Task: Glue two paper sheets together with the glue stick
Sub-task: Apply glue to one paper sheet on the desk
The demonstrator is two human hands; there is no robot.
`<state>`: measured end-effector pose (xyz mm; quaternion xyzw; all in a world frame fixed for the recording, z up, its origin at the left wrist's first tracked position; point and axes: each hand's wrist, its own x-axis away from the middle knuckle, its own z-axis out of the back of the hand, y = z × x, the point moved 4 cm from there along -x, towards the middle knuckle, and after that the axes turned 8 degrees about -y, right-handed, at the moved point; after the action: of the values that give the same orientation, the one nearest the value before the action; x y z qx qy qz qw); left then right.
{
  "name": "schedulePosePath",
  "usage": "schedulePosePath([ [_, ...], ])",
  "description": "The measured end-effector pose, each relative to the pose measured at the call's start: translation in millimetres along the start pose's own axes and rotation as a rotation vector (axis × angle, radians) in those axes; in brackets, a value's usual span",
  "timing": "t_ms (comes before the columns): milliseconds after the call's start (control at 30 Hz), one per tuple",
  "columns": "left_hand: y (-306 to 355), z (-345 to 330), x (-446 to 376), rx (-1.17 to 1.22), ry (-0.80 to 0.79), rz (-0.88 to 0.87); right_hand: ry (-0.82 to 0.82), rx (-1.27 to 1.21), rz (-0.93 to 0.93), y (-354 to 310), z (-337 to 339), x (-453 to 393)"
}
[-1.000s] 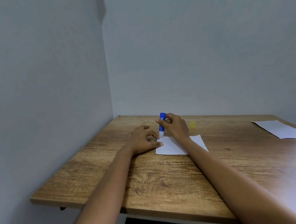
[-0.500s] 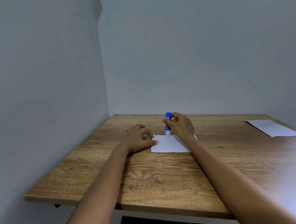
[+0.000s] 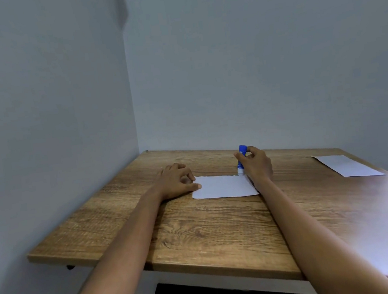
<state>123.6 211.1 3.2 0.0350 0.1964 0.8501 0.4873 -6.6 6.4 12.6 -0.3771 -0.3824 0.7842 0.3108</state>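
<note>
Right hand (image 3: 258, 164) gripped the glue stick (image 3: 242, 159) upright, fingers curled round its blue body, the white tip down at the far right corner of the sheet (image 3: 224, 186); whether tip and paper touched could not be told. Left hand (image 3: 176, 181) rested at the sheet's left edge, fingers loosely bent, the thumb tip lying on the paper's near-left corner (it held nothing). That sheet lay flat on the worktop (image 3: 197, 230), a little left of the worktop's middle. Well to the right of the sheet, near the worktop's far right edge, lay a second sheet (image 3: 347, 165), also flat and apart from both hands. Both forearms reached out over the worktop's near edge toward the first sheet.
</note>
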Motion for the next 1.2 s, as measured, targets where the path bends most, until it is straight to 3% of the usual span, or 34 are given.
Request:
schedulePosePath([
  [267,0.7,1.3,1.4,0.046,-0.018,-0.009,0.076,-0.119,-0.032,9.1,20.1,0.3],
  [433,15.8,17.1,-1.5,0.258,0.197,-0.064,-0.001,-0.135,0.051,5.9,20.8,3.9],
  [500,40.1,10.5,-12.1,0.153,0.084,-0.153,0.002,-0.145,0.070,4.8,20.9,4.4],
  [567,73.6,-9.5,-19.7,0.048,-0.139,-0.213,0.006,-0.151,0.080,4.8,21.7,4.7],
  [633,97.1,-29.3,-25.5,-0.016,-0.310,-0.206,0.001,-0.140,0.087,4.8,22.7,5.9],
  [700,105.0,-40.0,-30.8,-0.045,-0.381,-0.165,-0.008,-0.121,0.101,3.9,22.9,7.1],
  [1200,104.5,-47.3,-41.1,-0.190,-0.252,-0.169,-0.086,0.022,0.137,4.8,14.9,-7.2],
])
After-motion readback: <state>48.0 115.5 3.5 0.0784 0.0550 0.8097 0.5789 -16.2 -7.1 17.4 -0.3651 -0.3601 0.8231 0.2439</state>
